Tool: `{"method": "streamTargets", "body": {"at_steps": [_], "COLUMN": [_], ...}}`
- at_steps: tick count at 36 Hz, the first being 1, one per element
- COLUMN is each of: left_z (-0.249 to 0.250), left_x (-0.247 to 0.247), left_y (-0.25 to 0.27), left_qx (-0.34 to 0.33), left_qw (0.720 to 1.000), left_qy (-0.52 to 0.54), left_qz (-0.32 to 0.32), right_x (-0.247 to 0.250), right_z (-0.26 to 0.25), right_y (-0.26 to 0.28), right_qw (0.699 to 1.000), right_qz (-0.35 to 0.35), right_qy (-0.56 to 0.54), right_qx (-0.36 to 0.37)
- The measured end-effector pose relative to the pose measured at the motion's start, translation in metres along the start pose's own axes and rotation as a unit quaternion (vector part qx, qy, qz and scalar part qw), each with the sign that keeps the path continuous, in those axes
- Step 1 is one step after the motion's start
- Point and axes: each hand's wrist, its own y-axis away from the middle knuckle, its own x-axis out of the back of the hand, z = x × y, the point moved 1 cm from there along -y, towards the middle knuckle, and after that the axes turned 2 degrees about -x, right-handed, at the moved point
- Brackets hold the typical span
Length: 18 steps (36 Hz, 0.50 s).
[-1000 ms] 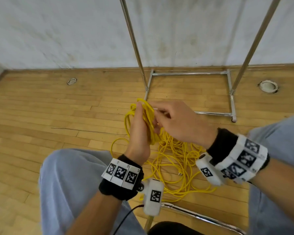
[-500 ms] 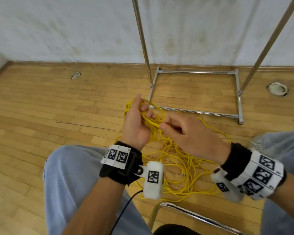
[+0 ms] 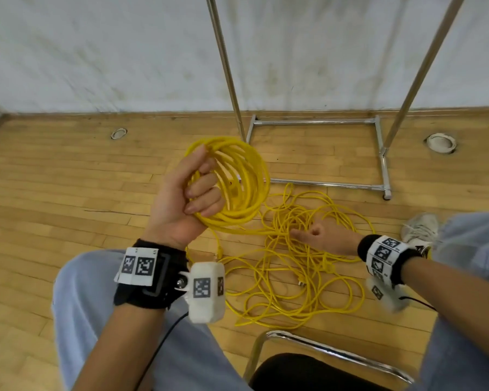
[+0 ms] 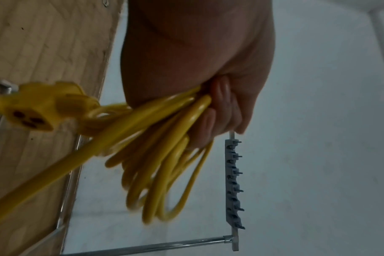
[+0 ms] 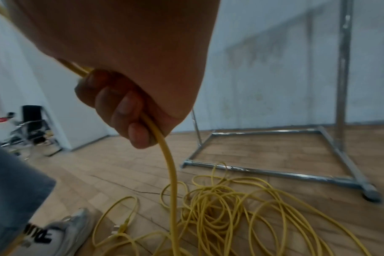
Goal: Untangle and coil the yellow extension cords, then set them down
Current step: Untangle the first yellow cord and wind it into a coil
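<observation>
My left hand (image 3: pixel 192 198) is raised palm up and grips a coil of yellow extension cord (image 3: pixel 243 182) of several loops. In the left wrist view the curled fingers (image 4: pixel 217 112) wrap the loops (image 4: pixel 164 164), and the cord's yellow socket end (image 4: pixel 31 110) sticks out at the left. My right hand (image 3: pixel 319 235) is lower and to the right, over the floor tangle (image 3: pixel 299 266). Its fingers (image 5: pixel 125 110) curl round a single strand (image 5: pixel 172 181) that runs down into the loose cord (image 5: pixel 226 213) on the wooden floor. A strand links the coil to that hand.
A metal clothes rack (image 3: pixel 322 153) stands behind the tangle, its base bars on the floor and two poles rising. My knees in blue jeans (image 3: pixel 96 306) flank the cord, a white shoe (image 3: pixel 418 230) at right. A chair's chrome frame (image 3: pixel 322 351) is beneath me.
The left hand turned palm up, opening the loops into a round coil. The right hand left the coil and dropped down to the right, sliding along a strand toward the floor tangle.
</observation>
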Motion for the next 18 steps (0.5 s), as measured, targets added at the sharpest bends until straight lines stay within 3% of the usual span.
{"method": "streamTargets", "body": {"at_steps": [3,6,9,13,18], "left_z": [-0.008,-0.02,-0.034,-0.059,-0.099], "left_x": [-0.001,-0.006,-0.011,-0.01,-0.016], "left_y": [0.003,0.003,0.0,-0.009,-0.016], "left_qx": [0.049,0.09,0.125,0.163,0.121], "left_qw": [0.995,0.974,0.939,0.903,0.883], "left_qy": [-0.073,-0.206,-0.321,-0.38,-0.412], "left_qz": [-0.043,-0.031,0.024,0.114,0.191], "right_x": [0.008,0.021,0.036,0.058,0.07], "right_z": [-0.001,-0.008,-0.011,-0.028,-0.059], "right_y": [-0.011,-0.023,-0.035,-0.032,-0.018], "right_qw": [0.998,0.992,0.98,0.951,0.936], "right_qz": [0.041,0.083,0.083,0.02,-0.003], "right_qy": [-0.025,-0.045,-0.151,-0.296,-0.35], "right_qx": [-0.043,-0.084,-0.098,-0.085,-0.046]}}
